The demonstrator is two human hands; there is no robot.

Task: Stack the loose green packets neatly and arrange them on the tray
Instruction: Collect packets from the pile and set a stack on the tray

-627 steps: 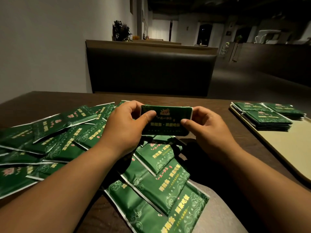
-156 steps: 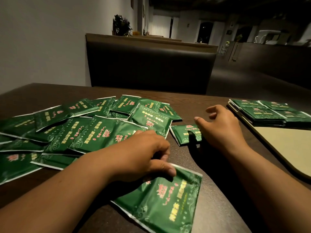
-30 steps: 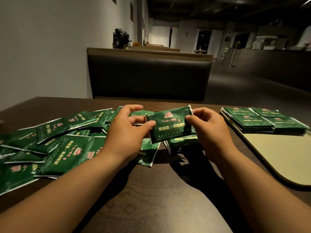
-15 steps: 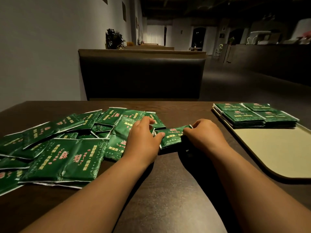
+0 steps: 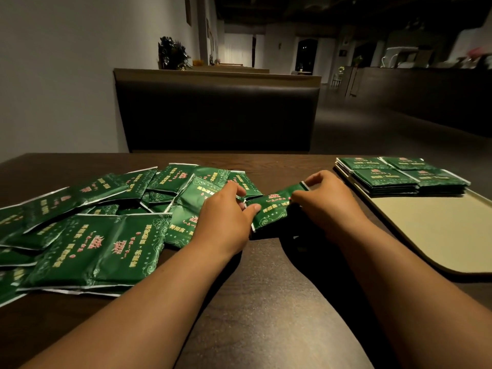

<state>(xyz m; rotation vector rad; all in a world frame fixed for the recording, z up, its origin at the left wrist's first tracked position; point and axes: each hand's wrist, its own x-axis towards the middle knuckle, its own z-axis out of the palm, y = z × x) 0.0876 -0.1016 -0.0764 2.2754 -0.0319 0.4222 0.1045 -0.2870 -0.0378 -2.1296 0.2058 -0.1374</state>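
Both my hands hold a small stack of green packets (image 5: 273, 209) low on the dark table, at its middle. My left hand (image 5: 225, 218) grips the stack's left end, thumb on top. My right hand (image 5: 323, 203) pinches its right end, fingers curled over the far corner. Several loose green packets (image 5: 106, 222) lie scattered and overlapping on the left. On the right, a beige tray (image 5: 436, 230) carries several neat packet stacks (image 5: 399, 175) at its far end.
The dark wooden table (image 5: 266, 302) runs to the near edge. A padded booth bench (image 5: 215, 115) stands right behind the table's far edge. A grey wall closes the left side. The tray's near half is bare.
A second ago the packet was held up between both hands; it has come down onto the small stack on the table, and both hands still hold it there.
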